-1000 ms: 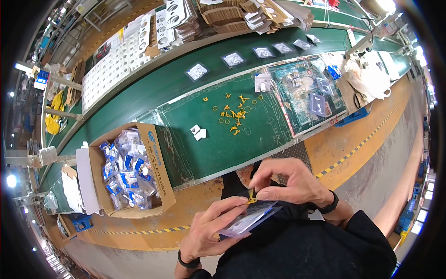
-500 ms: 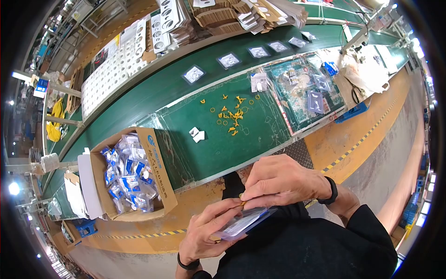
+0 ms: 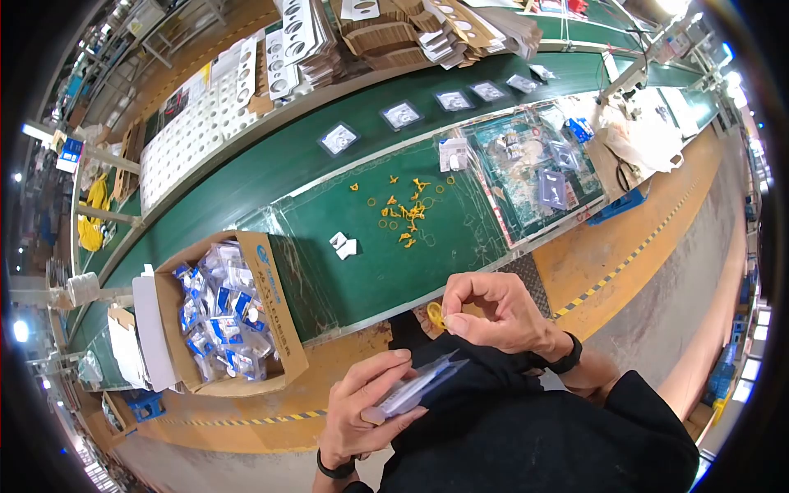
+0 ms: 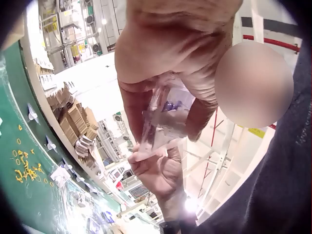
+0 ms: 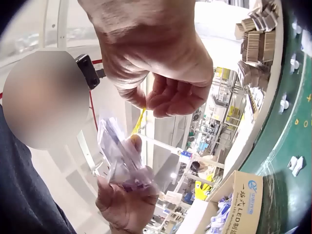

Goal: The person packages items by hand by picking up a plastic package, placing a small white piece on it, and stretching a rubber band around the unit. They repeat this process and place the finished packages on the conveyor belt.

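Observation:
In the head view my left hand grips a clear plastic package between fingers and thumb, low in front of the dark shirt. The package is tilted edge-on. My right hand is above and to the right of it, with thumb and forefinger pinching a thin yellow band that hangs in a loop. From the right wrist, the yellow band drops from the fingertips toward the package. Small bluish bits show inside the package in the left wrist view.
Loose yellow pieces and small white pieces lie on the green table. On the left, a cardboard box holds many bagged packs. A row of clear packs lies beyond, and a white card sits farther right.
My right hand met the package's upper edge half a second ago. It has since drawn up and away with the yellow band, and the package has tipped more edge-on.

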The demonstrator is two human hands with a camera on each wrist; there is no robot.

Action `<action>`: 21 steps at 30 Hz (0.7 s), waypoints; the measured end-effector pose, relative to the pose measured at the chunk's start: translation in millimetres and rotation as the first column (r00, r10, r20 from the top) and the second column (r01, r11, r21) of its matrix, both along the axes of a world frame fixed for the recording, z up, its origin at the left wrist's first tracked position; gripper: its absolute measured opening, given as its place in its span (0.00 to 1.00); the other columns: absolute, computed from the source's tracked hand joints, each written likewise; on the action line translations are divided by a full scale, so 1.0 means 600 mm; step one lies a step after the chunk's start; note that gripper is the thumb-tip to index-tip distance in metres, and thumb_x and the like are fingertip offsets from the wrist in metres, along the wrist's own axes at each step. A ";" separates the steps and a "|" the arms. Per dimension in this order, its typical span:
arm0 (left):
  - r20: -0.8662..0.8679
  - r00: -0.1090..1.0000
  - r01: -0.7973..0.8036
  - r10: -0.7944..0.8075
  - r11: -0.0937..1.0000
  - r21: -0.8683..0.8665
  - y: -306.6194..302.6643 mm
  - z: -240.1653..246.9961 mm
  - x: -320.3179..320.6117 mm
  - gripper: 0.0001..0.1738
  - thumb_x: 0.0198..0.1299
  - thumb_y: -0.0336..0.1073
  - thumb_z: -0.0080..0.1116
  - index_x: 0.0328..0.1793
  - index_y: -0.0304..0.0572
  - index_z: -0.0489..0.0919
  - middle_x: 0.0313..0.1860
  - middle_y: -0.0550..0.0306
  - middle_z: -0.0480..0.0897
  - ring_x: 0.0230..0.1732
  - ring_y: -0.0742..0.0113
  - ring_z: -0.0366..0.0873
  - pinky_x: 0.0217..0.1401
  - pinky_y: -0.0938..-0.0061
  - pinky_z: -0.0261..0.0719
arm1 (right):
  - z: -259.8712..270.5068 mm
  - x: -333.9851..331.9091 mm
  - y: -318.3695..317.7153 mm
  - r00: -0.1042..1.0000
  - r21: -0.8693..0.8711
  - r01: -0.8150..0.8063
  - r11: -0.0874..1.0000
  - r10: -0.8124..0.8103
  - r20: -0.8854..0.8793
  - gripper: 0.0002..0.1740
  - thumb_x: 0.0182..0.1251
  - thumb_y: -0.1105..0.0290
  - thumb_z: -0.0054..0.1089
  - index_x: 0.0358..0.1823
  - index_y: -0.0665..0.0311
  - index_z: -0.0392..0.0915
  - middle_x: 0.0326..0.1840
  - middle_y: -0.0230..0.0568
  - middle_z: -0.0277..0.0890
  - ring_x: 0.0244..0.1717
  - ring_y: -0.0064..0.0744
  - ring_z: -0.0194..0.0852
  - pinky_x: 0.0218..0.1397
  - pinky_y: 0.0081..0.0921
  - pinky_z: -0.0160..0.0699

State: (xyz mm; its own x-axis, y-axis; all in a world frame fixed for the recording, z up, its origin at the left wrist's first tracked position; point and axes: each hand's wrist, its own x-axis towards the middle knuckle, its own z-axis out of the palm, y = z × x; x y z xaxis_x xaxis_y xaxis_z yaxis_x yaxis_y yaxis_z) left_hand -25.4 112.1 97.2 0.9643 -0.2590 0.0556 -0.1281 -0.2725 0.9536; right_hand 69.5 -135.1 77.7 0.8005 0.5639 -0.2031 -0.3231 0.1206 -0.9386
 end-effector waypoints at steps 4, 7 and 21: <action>-0.099 0.995 -0.013 0.001 0.993 -0.119 0.012 -0.029 0.006 0.35 0.46 0.28 0.81 0.64 0.35 0.81 0.63 0.47 0.81 0.56 0.58 0.86 0.61 0.67 0.83 | -0.018 0.004 0.004 0.993 -0.007 0.114 0.993 -0.114 0.019 0.06 0.73 0.70 0.64 0.40 0.65 0.79 0.32 0.22 0.75 0.31 0.07 0.68 0.33 0.11 0.68; -0.501 0.856 -0.301 0.127 0.910 -0.284 0.016 -0.078 0.011 0.37 0.48 0.28 0.81 0.67 0.31 0.77 0.58 0.51 0.84 0.56 0.65 0.84 0.63 0.67 0.82 | -0.026 0.015 0.000 0.995 -0.031 0.094 0.995 -0.095 -0.031 0.07 0.73 0.69 0.64 0.41 0.65 0.79 0.31 0.23 0.75 0.29 0.09 0.70 0.32 0.12 0.70; -0.781 0.488 -0.763 0.389 0.625 -0.165 0.084 -0.532 0.076 0.18 0.59 0.32 0.74 0.53 0.33 0.82 0.47 0.55 0.88 0.44 0.71 0.84 0.54 0.73 0.81 | -0.084 0.022 0.023 0.989 -0.309 0.070 0.948 -0.106 -0.100 0.08 0.73 0.69 0.64 0.40 0.68 0.80 0.31 0.25 0.78 0.30 0.09 0.71 0.33 0.14 0.71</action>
